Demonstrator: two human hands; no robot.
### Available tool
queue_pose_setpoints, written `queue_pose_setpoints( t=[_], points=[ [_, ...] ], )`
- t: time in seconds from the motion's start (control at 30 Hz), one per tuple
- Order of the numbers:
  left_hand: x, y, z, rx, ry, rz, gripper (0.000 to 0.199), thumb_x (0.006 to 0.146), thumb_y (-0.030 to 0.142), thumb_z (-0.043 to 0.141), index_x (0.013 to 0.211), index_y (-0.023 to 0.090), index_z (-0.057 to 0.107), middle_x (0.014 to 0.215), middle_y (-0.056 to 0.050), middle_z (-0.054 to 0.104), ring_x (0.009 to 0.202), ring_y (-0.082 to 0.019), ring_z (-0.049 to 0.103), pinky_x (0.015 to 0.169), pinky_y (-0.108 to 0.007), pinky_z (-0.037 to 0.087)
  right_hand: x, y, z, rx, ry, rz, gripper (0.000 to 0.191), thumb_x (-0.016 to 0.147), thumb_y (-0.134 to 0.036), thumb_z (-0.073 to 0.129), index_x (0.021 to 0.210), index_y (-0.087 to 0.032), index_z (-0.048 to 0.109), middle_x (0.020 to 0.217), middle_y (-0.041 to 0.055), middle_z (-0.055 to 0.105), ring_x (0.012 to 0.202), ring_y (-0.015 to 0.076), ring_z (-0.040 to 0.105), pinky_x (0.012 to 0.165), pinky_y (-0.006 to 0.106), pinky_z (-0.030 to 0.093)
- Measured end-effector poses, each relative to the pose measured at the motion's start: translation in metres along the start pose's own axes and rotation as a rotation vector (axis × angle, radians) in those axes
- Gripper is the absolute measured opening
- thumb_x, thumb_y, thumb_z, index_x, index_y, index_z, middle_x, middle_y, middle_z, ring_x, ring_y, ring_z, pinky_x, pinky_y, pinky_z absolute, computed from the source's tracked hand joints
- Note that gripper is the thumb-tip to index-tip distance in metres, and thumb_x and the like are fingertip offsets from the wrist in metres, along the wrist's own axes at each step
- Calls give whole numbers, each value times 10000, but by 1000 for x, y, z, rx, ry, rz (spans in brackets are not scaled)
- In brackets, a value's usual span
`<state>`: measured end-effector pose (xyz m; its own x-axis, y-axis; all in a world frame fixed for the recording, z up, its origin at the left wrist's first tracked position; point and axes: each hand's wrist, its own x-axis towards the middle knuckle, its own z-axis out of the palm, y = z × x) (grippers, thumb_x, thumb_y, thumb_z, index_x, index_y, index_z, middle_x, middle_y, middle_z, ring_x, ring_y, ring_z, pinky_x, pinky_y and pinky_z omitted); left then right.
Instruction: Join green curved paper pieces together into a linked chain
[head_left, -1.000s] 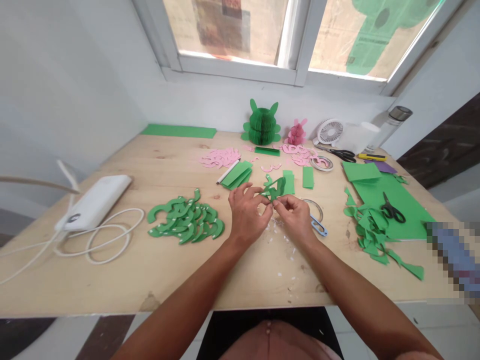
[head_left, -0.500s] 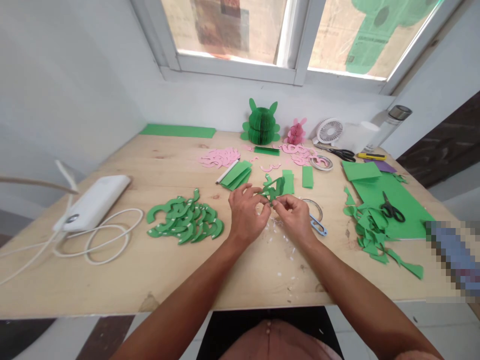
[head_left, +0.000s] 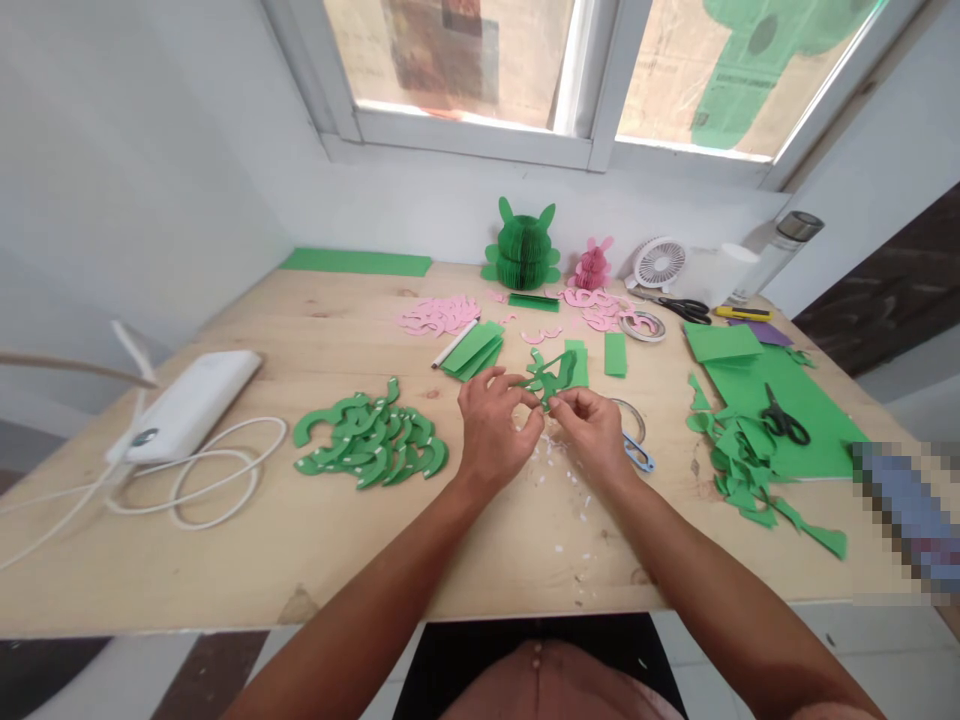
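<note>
Over the middle of the table, my left hand (head_left: 499,425) and my right hand (head_left: 592,425) meet at a cut green paper piece (head_left: 551,378). Thumb and forefinger of each hand are pinched at its near edge; my fingers partly cover it. Left of my hands lies a heap of curved green paper pieces (head_left: 371,435) with small white patches on them. Just beyond my right hand rest a roll of tape (head_left: 632,418) and a light-blue cutter (head_left: 640,455). Tiny white scraps (head_left: 577,490) are scattered below my hands.
Green offcuts (head_left: 739,460), black scissors (head_left: 784,415) and green sheets (head_left: 810,420) lie at right. Pink paper curves (head_left: 439,315) are further back. A green honeycomb paper figure (head_left: 523,250) and a small fan (head_left: 660,263) stand by the wall. A white power bank (head_left: 195,405) with cables is at left.
The green paper piece has tilted and spread a little to the right between my fingers. My right hand has shifted slightly; my left hand stays nearly in place.
</note>
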<state>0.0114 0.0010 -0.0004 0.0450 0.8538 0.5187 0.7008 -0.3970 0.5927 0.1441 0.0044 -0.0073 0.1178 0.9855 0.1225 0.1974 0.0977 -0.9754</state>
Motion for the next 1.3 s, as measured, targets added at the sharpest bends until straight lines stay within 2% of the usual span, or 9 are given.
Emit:
queue_pose_setpoints(
  t=[0.13,0.57,0.97,1.13,1.3],
  points=[
    [0,0,1,15,3,8,26,696,227,641,679,243,629,974,-33,667,1112,-275,481,973,-476,305,-2,-1,1,-30,13,-14,208,690,-365,607,641,-164,622,554,-3,588,506,122,490,488,235,376],
    [1,-1,1,30,2,7,96,689,157,614,638,237,631,954,-29,671,1096,-276,490,963,-480,311,-4,-3,1,-55,14,-39,173,705,-326,601,628,-171,597,552,-9,573,506,122,477,498,240,367],
    [0,1,-1,10,-5,17,89,679,143,608,639,221,617,995,-36,664,1115,-265,472,993,-465,280,0,-4,1,144,16,96,204,651,-358,658,624,-163,606,532,-24,576,487,106,472,490,230,356],
    [0,5,-7,-47,-37,75,100,686,129,584,644,217,605,1066,-33,634,1179,-273,411,1004,-472,266,2,-1,-2,184,36,135,221,648,-371,671,630,-160,609,546,-22,583,473,101,471,484,229,353],
    [1,6,-12,-124,-76,176,162,706,133,565,556,192,546,1132,-38,599,1221,-278,359,1009,-473,263,5,4,-4,181,34,119,223,656,-371,672,622,-163,602,538,-24,572,476,104,471,493,235,350]
  ],
)
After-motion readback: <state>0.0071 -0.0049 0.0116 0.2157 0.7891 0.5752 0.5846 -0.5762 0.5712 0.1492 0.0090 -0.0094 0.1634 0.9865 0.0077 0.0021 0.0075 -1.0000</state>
